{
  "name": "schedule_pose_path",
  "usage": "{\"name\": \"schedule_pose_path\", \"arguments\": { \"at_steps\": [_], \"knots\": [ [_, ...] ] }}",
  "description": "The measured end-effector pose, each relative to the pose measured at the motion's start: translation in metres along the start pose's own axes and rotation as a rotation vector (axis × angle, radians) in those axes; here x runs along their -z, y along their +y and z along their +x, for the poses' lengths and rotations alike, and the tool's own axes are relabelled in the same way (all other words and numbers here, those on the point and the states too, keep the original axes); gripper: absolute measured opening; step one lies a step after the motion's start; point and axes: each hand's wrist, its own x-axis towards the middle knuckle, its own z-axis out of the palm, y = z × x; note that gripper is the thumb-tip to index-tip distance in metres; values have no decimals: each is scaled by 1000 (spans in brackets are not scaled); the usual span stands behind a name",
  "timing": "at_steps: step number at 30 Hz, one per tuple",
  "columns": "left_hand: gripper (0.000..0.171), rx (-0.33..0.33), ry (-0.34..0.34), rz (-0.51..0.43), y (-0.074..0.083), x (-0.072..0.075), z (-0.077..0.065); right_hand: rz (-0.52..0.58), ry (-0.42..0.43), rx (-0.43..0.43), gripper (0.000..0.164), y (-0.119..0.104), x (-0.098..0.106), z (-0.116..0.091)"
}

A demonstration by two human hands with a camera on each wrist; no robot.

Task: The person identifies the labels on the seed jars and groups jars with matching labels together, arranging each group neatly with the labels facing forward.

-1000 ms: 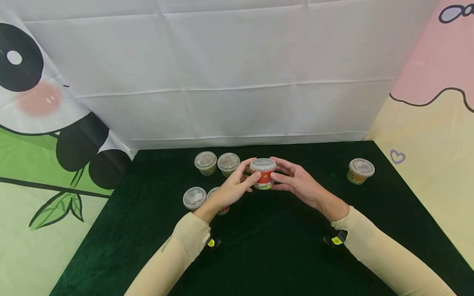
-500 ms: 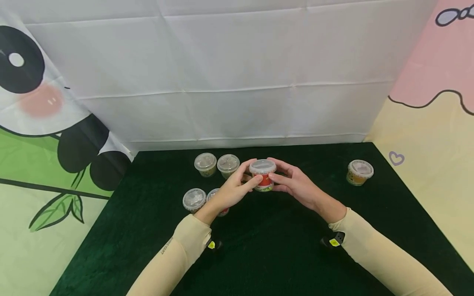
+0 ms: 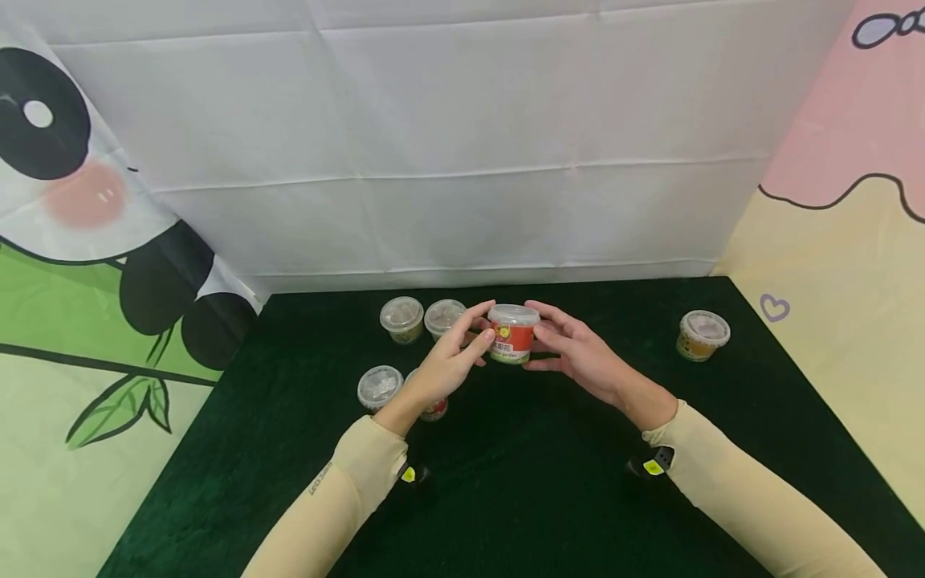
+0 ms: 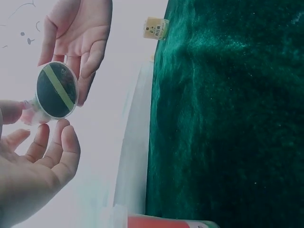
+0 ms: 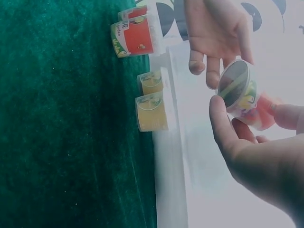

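A small plastic tub with a clear lid and a red label (image 3: pixel 514 335) is held up above the dark green cloth. My left hand (image 3: pixel 450 360) pinches its left side between thumb and fingertips. From the other side, my right hand (image 3: pixel 584 352) holds it the same way. Printed writing and a yellow flower on the label face the head camera. Both wrist views show the tub's dark round underside (image 4: pixel 58 90), crossed by a pale stripe. Behind and beneath my left forearm is another red-labelled tub (image 3: pixel 435 408), partly covered.
Two lidded tubs, one at the far left (image 3: pixel 401 319) and one beside it (image 3: pixel 442 319), stand near the back edge. A third tub (image 3: pixel 379 388) sits nearer, by my left wrist. Far right is a yellow-labelled tub (image 3: pixel 702 335). A white cloth wall (image 3: pixel 462 217) rises behind the table.
The held tub has been turned between my fingers, bringing its flower and writing round to the front. It has also risen slightly. The standing tubs have stayed put.
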Motion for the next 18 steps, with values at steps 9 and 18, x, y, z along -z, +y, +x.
{"name": "schedule_pose_path", "arguments": {
  "at_steps": [9,18],
  "knots": [
    [51,-7,-1,-21,-2,-1,2,12,-28,3,64,-4,-2,0],
    [53,10,-11,-48,0,-1,2,22,-58,-2,60,-6,-3,1]
  ]
}}
